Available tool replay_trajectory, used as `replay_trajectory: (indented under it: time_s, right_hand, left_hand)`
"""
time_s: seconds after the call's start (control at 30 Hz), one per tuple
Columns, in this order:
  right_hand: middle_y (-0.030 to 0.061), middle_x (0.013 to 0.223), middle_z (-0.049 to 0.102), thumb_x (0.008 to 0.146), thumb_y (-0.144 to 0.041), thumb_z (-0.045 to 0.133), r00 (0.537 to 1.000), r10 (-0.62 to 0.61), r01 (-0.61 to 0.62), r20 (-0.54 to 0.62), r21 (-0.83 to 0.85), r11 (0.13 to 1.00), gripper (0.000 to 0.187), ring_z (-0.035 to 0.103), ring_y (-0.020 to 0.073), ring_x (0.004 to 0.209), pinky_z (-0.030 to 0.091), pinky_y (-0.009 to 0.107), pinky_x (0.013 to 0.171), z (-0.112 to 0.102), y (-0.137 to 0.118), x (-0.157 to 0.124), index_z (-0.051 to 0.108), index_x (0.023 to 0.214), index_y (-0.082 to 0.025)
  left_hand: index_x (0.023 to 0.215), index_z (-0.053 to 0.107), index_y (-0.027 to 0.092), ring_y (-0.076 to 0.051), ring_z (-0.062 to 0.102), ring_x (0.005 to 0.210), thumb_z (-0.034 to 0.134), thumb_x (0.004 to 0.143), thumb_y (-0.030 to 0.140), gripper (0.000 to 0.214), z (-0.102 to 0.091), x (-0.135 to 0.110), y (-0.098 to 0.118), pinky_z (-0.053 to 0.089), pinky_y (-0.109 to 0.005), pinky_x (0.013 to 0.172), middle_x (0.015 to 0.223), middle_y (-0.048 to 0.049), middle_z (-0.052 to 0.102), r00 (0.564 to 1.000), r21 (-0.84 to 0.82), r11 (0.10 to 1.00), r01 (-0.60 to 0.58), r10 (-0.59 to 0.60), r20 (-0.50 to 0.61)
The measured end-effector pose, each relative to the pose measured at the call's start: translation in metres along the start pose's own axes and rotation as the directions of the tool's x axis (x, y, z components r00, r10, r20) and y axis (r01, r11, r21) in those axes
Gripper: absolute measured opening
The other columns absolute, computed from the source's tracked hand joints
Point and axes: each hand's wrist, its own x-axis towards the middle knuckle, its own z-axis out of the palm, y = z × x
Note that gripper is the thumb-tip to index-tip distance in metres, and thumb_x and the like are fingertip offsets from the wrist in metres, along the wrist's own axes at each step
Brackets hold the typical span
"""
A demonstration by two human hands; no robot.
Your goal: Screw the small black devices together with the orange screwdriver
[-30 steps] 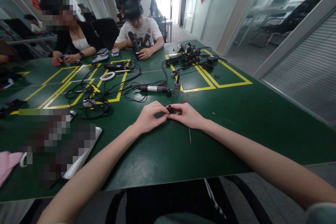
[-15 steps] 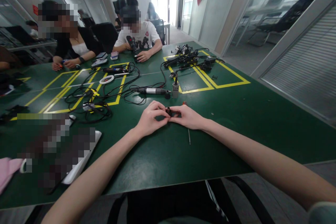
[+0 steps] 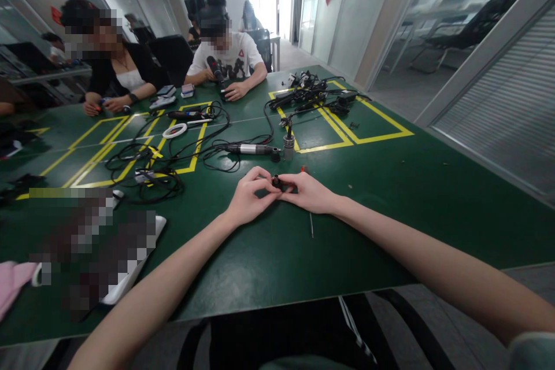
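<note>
My left hand (image 3: 249, 198) and my right hand (image 3: 309, 192) meet fingertip to fingertip on the green table (image 3: 390, 185). Both pinch a small black cylindrical part (image 3: 276, 180) between them, fingers curled closed. A thin metal pin (image 3: 311, 224) lies on the table just below my right wrist. A slim silver-and-black rotary tool (image 3: 251, 150) lies a little beyond my hands, with a small silver cylinder (image 3: 288, 147) standing upright beside its tip.
Tangled black cables (image 3: 147, 167) and a white ring (image 3: 174, 129) cover the yellow-marked zones at left. More tools and cables (image 3: 312, 95) sit at the far right. Two people sit across the table. A white tray (image 3: 130, 272) lies near left.
My hands stay together on the small black part, with only slight finger shifts. The view has drifted a little.
</note>
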Motion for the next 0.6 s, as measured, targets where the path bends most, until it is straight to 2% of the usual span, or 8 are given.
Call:
replay_trajectory:
  time_s: [0.27, 0.33, 0.4, 0.47, 0.53, 0.6]
  right_hand:
    - [0.0046, 0.091, 0.074, 0.096, -0.023, 0.065, 0.999, -0.038, 0.036, -0.019, -0.097, 0.995, 0.013, 0.069, 0.0163, 0.075, 0.051, 0.026, 0.069, 0.002, 0.004, -0.003, 0.07, 0.104, -0.015]
    - [0.0054, 0.09, 0.075, 0.095, -0.023, 0.065, 0.998, -0.059, 0.053, -0.037, -0.143, 0.988, 0.013, 0.07, 0.0182, 0.076, 0.054, 0.029, 0.071, 0.003, 0.006, -0.003, 0.07, 0.104, -0.016]
    - [0.009, 0.095, 0.076, 0.093, -0.023, 0.065, 0.994, -0.089, 0.075, -0.064, -0.195, 0.978, 0.013, 0.071, 0.0226, 0.085, 0.057, 0.035, 0.079, 0.004, 0.007, -0.004, 0.069, 0.104, -0.016]
    - [0.0144, 0.104, 0.076, 0.091, -0.022, 0.064, 0.988, -0.124, 0.097, -0.095, -0.246, 0.964, 0.013, 0.07, 0.028, 0.099, 0.058, 0.043, 0.089, 0.005, 0.006, -0.006, 0.069, 0.101, -0.016]
    - [0.0182, 0.109, 0.076, 0.085, -0.017, 0.063, 0.981, -0.15, 0.108, -0.125, -0.292, 0.95, 0.015, 0.067, 0.0321, 0.11, 0.057, 0.049, 0.097, 0.005, 0.004, -0.008, 0.068, 0.099, -0.015]
    - [0.0191, 0.109, 0.076, 0.079, -0.013, 0.061, 0.975, -0.16, 0.102, -0.151, -0.331, 0.938, 0.022, 0.066, 0.0337, 0.112, 0.056, 0.052, 0.101, 0.005, 0.002, -0.011, 0.069, 0.1, -0.014]
  left_hand:
    - [0.074, 0.071, 0.017, -0.017, 0.064, 0.093, 0.084, 0.082, 0.019, 0.016, 0.005, 0.004, 0.0, 0.055, -0.032, 0.089, 0.096, -0.0032, 0.062, 0.972, -0.182, 0.957, 0.226, -0.234, -0.021]
    - [0.086, 0.073, 0.018, -0.018, 0.065, 0.098, 0.086, 0.078, 0.018, 0.016, 0.007, 0.004, -0.002, 0.057, -0.031, 0.088, 0.104, -0.0048, 0.066, 0.95, -0.242, 0.925, 0.294, -0.31, -0.033]
    - [0.111, 0.075, 0.02, -0.023, 0.069, 0.111, 0.087, 0.075, 0.02, 0.038, 0.008, 0.004, -0.004, 0.059, -0.034, 0.092, 0.123, -0.0092, 0.07, 0.926, -0.314, 0.878, 0.362, -0.376, 0.015]
    - [0.131, 0.072, 0.02, -0.029, 0.067, 0.129, 0.087, 0.077, 0.024, 0.056, 0.009, 0.004, -0.005, 0.059, -0.041, 0.106, 0.143, -0.013, 0.069, 0.904, -0.371, 0.826, 0.423, -0.414, 0.109]
    - [0.138, 0.072, 0.019, -0.033, 0.065, 0.139, 0.084, 0.081, 0.03, 0.059, 0.01, 0.004, -0.004, 0.053, -0.047, 0.118, 0.152, -0.0132, 0.066, 0.879, -0.403, 0.781, 0.477, -0.437, 0.192]
    - [0.139, 0.074, 0.019, -0.034, 0.065, 0.14, 0.083, 0.083, 0.034, 0.058, 0.012, 0.005, -0.002, 0.048, -0.051, 0.124, 0.152, -0.0117, 0.068, 0.859, -0.428, 0.746, 0.511, -0.462, 0.222]
